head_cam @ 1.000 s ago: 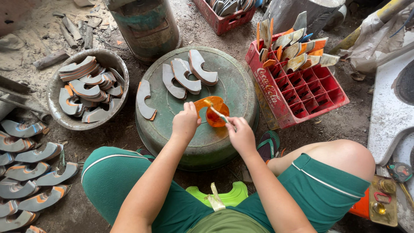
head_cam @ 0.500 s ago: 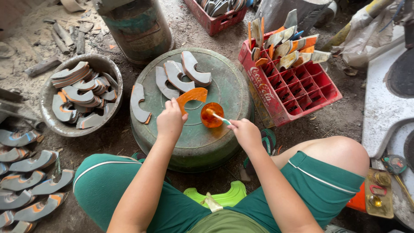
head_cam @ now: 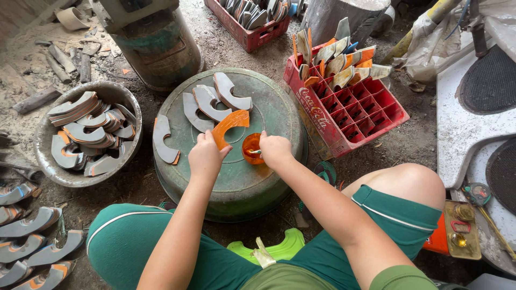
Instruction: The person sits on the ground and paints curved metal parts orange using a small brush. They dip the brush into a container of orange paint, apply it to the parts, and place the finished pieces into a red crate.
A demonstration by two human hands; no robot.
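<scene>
The person wears green shorts [head_cam: 134,241] with a thin white stripe along each leg, a green shirt, and bare arms with no sleeves showing.

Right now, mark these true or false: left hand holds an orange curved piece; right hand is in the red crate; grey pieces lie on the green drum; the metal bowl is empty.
1. The left hand holds an orange curved piece: true.
2. The right hand is in the red crate: false, it is at the small orange cup.
3. Grey pieces lie on the green drum: true.
4. The metal bowl is empty: false, it holds curved pieces.
</scene>
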